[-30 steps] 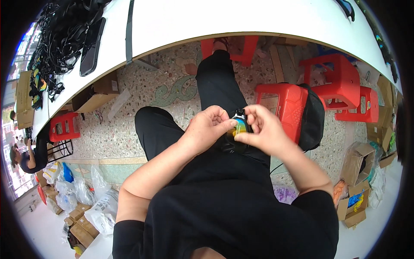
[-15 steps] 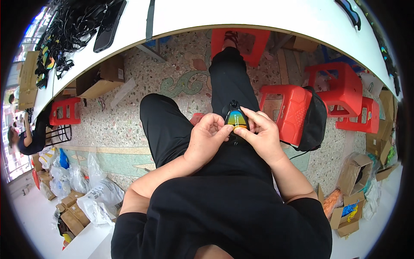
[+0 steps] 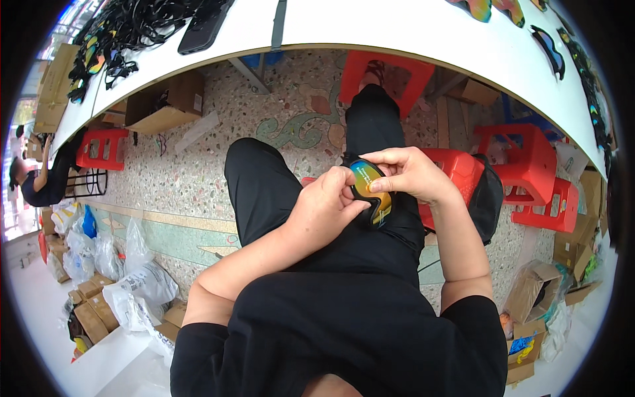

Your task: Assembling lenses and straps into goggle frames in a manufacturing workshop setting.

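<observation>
A pair of goggles with a black frame and mirrored blue, green and orange lenses is held over my lap. One lens faces up, and the other end hangs lower at a slant. My left hand grips the near-left rim, its fingers curled round the edge. My right hand pinches the upper right side of the frame between thumb and fingers. Parts of the frame are hidden behind the fingers, and the strap does not show clearly.
A white table curves across the front, bearing a black heap of goggles and straps, a phone and more goggles. Red stools and a black bag stand right. Cartons and plastic bags lie about.
The goggles have turned from upright to slanting, showing more of the second lens. My left hand has shifted to the rim's left side, my right hand up and right. The view has shifted slightly.
</observation>
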Tool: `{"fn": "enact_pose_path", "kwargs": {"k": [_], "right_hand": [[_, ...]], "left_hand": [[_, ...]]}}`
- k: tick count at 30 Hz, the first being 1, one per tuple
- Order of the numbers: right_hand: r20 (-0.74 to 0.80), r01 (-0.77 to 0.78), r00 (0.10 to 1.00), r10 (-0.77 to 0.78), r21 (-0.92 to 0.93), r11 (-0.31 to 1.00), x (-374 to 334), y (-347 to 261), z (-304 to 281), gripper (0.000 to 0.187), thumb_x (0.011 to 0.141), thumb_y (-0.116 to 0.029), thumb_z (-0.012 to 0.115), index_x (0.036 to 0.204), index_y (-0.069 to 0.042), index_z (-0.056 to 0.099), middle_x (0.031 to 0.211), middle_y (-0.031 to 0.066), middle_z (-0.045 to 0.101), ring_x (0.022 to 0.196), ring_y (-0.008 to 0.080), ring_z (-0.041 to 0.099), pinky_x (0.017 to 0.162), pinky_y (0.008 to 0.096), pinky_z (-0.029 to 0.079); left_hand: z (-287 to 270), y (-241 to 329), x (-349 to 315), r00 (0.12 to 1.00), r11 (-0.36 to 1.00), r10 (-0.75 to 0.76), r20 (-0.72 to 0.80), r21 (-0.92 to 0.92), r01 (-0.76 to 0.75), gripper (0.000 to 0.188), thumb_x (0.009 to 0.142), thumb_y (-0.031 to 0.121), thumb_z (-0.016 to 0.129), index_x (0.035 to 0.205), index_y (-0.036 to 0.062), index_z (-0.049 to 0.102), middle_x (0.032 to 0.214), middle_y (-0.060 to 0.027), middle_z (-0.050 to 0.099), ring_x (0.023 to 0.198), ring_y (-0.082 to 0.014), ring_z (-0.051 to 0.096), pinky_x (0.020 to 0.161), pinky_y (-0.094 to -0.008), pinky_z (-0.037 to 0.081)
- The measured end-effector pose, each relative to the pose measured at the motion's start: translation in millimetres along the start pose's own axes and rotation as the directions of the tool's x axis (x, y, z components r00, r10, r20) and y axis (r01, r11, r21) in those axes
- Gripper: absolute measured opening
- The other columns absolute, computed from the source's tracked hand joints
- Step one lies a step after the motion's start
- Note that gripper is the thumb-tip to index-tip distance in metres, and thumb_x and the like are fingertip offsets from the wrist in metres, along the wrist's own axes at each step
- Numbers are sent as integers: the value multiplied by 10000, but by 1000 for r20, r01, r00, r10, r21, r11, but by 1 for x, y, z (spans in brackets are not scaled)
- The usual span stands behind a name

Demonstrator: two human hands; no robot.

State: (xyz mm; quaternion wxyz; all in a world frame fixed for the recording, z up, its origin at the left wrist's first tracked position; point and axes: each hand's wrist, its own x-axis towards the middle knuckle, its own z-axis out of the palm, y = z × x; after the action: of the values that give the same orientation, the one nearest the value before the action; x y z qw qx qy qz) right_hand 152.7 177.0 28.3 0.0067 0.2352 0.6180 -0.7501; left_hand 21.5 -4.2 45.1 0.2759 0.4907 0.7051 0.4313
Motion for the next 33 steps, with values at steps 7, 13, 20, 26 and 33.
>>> {"fn": "enact_pose_path", "kwargs": {"k": [7,13,20,26,33], "right_hand": [[401,33,914,58,-218,975,34,-3,4,443,714,-103,857,1131,-40,722,722,-62,520,671,50,465,612,231,412],[-98,15,995,-23,-80,997,-1,36,17,275,774,-68,790,1029,-5,706,829,26,637,748,92,592,688,255,490],[-112,380,721,-683,-761,526,-59,52,35,347,729,-144,811,1022,-12,681,917,107,618,807,277,602,700,369,503],[0,415,666,-746,-831,370,-50,57,33,300,730,-48,775,994,23,651,899,118,600,770,286,593,666,369,508],[17,458,636,-771,-813,360,-39,63,38,272,741,-23,754,991,26,656,887,124,592,756,286,587,664,372,500]], "left_hand": [[-36,-4,14,898,808,409,160,394,-438,766,574,331,884,1224,82,564,1002,-100,555,938,-276,588,758,-401,510],[-4,-45,11,929,898,266,257,284,-336,619,723,361,756,1207,24,568,962,-143,596,856,-328,637,744,-412,537],[17,-52,15,982,949,127,138,269,-161,397,731,311,738,965,-2,667,829,-137,632,800,-319,646,720,-409,530],[17,-53,14,984,943,120,130,294,-154,392,728,313,742,946,-6,674,812,-138,631,782,-316,647,709,-403,534],[17,-54,1,988,924,145,56,349,-156,401,734,253,740,995,-37,647,879,-169,661,813,-348,660,732,-404,552]]}}
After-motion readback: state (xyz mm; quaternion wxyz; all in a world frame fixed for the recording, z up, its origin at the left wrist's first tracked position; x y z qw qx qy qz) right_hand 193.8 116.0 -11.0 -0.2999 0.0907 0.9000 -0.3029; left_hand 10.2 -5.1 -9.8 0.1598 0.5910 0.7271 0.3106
